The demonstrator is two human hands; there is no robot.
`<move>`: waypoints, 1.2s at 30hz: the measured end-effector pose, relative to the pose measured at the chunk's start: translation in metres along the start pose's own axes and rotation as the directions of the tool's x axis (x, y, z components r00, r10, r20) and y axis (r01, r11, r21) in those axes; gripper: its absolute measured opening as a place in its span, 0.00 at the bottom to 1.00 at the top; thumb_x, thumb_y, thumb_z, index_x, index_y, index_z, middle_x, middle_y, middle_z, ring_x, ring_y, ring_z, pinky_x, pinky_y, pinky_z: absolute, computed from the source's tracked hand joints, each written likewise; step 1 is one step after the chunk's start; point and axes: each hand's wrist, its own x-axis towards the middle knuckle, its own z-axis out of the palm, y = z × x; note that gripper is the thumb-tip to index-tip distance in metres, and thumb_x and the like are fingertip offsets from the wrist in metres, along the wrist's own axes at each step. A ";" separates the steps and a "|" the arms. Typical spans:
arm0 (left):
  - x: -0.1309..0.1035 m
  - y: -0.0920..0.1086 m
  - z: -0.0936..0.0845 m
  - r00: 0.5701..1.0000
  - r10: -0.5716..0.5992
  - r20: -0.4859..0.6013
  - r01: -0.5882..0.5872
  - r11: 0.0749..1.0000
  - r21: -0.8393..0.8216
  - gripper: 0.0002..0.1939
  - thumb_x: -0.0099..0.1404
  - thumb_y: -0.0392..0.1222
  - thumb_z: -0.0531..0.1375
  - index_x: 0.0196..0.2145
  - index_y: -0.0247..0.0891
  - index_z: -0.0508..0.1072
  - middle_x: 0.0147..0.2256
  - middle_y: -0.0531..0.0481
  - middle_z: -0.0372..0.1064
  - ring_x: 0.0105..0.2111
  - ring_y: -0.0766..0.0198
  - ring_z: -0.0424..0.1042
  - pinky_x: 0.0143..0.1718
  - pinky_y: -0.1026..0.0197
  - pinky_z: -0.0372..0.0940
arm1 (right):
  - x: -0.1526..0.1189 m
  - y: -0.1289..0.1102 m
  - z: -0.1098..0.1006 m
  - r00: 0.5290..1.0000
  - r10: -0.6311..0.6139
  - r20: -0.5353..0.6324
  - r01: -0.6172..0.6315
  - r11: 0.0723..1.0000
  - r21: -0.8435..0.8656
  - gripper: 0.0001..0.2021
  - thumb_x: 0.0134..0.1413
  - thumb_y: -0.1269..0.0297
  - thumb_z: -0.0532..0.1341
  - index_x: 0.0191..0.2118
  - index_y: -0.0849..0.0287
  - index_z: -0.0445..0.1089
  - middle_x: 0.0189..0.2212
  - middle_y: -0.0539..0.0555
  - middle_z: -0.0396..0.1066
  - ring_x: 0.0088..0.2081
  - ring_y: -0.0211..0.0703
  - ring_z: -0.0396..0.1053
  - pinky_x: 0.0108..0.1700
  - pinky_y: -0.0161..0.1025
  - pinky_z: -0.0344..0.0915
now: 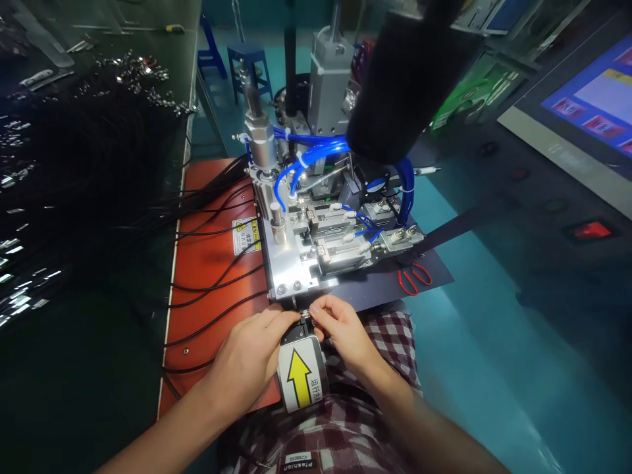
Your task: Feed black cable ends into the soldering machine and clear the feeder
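Observation:
Both hands meet at the near end of a bench machine [291, 266] with metal slides and blue air tubes. My left hand [257, 336] is closed, thumb and fingers pinched at the machine's front feed end. Opposite it, my right hand [338, 322] pinches a small shiny metal piece [305, 314], which looks like a cable connector. The fingertips hide most of it. Just below them is a white label [291, 375] with a yellow arrow, on a rounded black part. Black cables [217, 288] run leftward from the machine over an orange-red plate [197, 322].
A large heap of black cables with shiny metal ends [133, 72] covers the left bench. Red-handled scissors [415, 280] lie at the machine's right edge. A dark cylinder [395, 85] hangs above. On the right stand a screen [592, 99] and a lit red switch [590, 230].

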 end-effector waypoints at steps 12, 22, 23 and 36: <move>0.003 0.000 -0.001 0.999 -0.019 0.042 0.020 1.000 -0.019 0.16 0.63 0.27 0.49 0.43 0.35 0.72 0.32 0.48 0.74 0.31 0.61 0.72 0.31 0.61 0.68 | -0.002 0.001 -0.001 0.995 -0.096 -0.027 0.091 0.984 -0.150 0.14 0.54 0.51 0.59 0.28 0.56 0.62 0.16 0.43 0.62 0.20 0.36 0.59 0.26 0.35 0.56; -0.001 0.007 0.000 0.998 0.059 -0.007 -0.053 0.934 0.354 0.16 0.63 0.28 0.51 0.43 0.35 0.74 0.32 0.44 0.70 0.30 0.55 0.70 0.28 0.55 0.66 | 0.001 0.003 -0.002 0.998 -0.059 0.026 0.060 0.998 -0.034 0.15 0.52 0.51 0.60 0.28 0.56 0.61 0.16 0.42 0.59 0.20 0.34 0.57 0.27 0.35 0.55; -0.001 0.009 0.000 0.998 0.065 -0.002 -0.058 0.902 0.428 0.16 0.62 0.28 0.51 0.43 0.35 0.74 0.32 0.43 0.70 0.30 0.53 0.69 0.28 0.53 0.66 | 0.002 0.003 -0.002 0.999 -0.043 0.031 0.044 0.999 -0.017 0.15 0.52 0.50 0.60 0.28 0.57 0.60 0.16 0.42 0.59 0.20 0.34 0.57 0.27 0.35 0.54; -0.010 0.014 0.010 0.987 -0.160 0.009 0.158 0.980 0.123 0.18 0.64 0.28 0.49 0.48 0.37 0.71 0.41 0.44 0.68 0.39 0.57 0.69 0.36 0.57 0.70 | 0.003 0.003 -0.004 0.996 -0.057 0.071 0.058 0.998 -0.019 0.18 0.50 0.47 0.61 0.27 0.57 0.61 0.15 0.42 0.60 0.19 0.34 0.57 0.26 0.34 0.53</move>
